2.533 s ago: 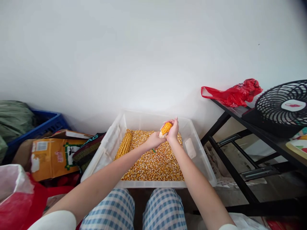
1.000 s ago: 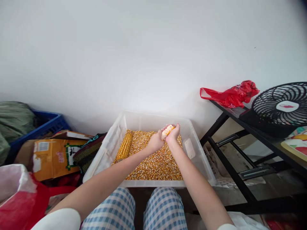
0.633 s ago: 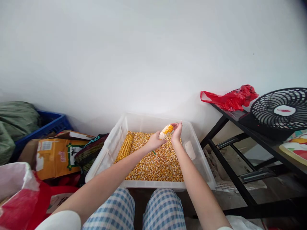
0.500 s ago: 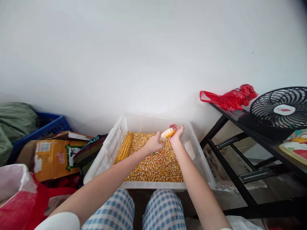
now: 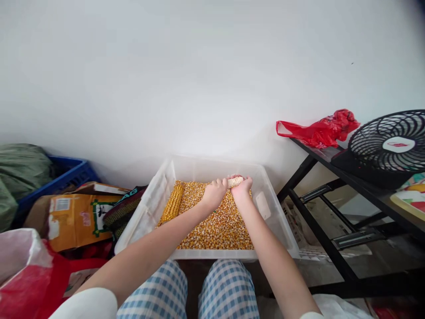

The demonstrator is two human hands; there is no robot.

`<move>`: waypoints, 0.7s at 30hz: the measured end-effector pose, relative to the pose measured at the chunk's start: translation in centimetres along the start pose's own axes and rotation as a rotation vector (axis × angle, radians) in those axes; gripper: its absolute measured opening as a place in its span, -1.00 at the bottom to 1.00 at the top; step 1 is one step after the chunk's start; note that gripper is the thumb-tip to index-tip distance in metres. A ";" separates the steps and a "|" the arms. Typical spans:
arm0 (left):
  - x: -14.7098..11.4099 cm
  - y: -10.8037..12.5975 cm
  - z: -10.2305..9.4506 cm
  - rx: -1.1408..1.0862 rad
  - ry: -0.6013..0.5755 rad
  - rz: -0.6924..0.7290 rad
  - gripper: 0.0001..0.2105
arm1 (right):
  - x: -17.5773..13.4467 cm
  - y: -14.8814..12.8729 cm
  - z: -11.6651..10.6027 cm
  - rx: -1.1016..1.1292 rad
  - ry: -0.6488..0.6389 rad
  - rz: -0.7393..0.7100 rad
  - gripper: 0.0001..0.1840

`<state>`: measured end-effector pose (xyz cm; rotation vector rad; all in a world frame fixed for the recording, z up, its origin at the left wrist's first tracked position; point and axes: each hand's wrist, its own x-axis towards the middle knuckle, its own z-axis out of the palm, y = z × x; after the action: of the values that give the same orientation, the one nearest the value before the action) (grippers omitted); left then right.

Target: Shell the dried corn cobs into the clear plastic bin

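Note:
A mostly bare, whitish corn cob (image 5: 235, 181) is held over a clear plastic bin (image 5: 212, 254). My left hand (image 5: 215, 194) is closed around the cob's left end. The right end lies in my right hand (image 5: 242, 188), whose fingers curl round it. Below both hands, loose yellow corn kernels (image 5: 215, 230) cover the bin's floor. Whole ears of corn (image 5: 172, 204) with their kernels on lie along the bin's left side.
On the right a black stand (image 5: 318, 168) carries a red plastic bag (image 5: 323, 130) and a black fan (image 5: 396, 144). To the left are an orange cardboard box (image 5: 75, 221), a blue crate (image 5: 76, 170) and a red-and-white bag (image 5: 29, 274). A white wall (image 5: 212, 79) rises behind the bin.
My left hand has moved slightly up and right, its fingers now wrapped over the cob. The cob has turned: its pale side shows and the yellow kernels seen before are out of sight.

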<state>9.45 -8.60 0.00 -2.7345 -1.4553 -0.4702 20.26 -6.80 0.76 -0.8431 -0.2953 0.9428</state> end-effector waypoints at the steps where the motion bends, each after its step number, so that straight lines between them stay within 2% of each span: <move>1: -0.1 0.2 -0.1 -0.027 -0.007 -0.008 -0.81 | -0.2 -0.3 0.2 0.019 0.020 0.015 -0.58; 6: -0.4 0.6 0.3 -0.309 -0.020 -0.072 -0.77 | -1.1 -1.0 1.2 0.033 0.066 -0.049 -0.61; 11: 0.1 0.4 0.9 -0.738 0.054 -0.056 -0.77 | -0.6 -0.4 1.4 -0.172 0.047 -0.345 -0.63; 13: 0.3 0.0 0.9 -0.929 -0.039 -0.042 -0.77 | -0.2 -0.2 1.2 -0.196 0.034 -0.403 -0.62; 17: 0.1 -1.3 0.4 -1.284 -0.361 -0.048 -0.65 | 0.7 -0.5 0.7 -0.173 -0.111 -0.238 -0.54; 19: -0.1 -1.9 0.1 -1.390 -0.447 -0.035 -0.61 | 1.1 -0.8 0.4 -0.168 -0.081 -0.223 -0.52; 21: -0.2 -2.3 -0.1 -1.421 -0.532 -0.006 -0.64 | 1.6 -1.1 0.1 -0.175 0.029 -0.243 -0.54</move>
<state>7.43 -7.49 -0.29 -4.1801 -1.5196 -1.2314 21.76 -5.81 1.44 -0.9569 -0.4492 0.6841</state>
